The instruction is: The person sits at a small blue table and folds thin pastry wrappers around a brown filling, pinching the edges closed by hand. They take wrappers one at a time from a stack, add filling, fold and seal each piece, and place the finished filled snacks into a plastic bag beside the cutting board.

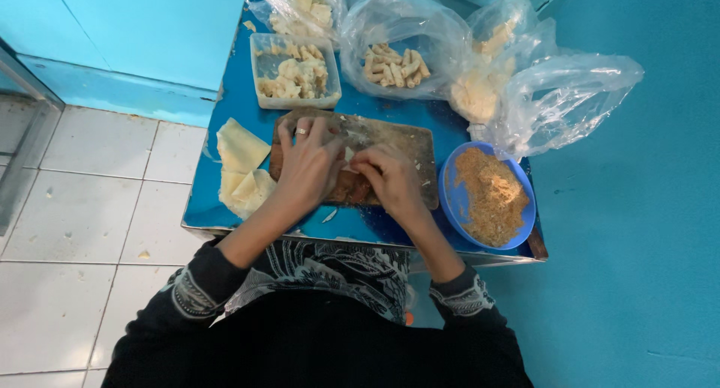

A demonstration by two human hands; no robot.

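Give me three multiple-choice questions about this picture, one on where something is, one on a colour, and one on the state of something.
1. Where does the blue bowl of brown crumbs stand?
A. right of the wooden cutting board
B. on the tiled floor
C. inside the clear plastic container

2. What colour is the tabletop?
A. red
B. blue
C. white

3. How are the left hand and right hand?
A. both raised off the table
B. both down together on the cutting board
C. one inside a plastic bag

Answers: 1 A, the bowl sits by the board's right end. 2 B, the bare surface shows blue. 3 B, both hands press on the board side by side, on a small pale piece.
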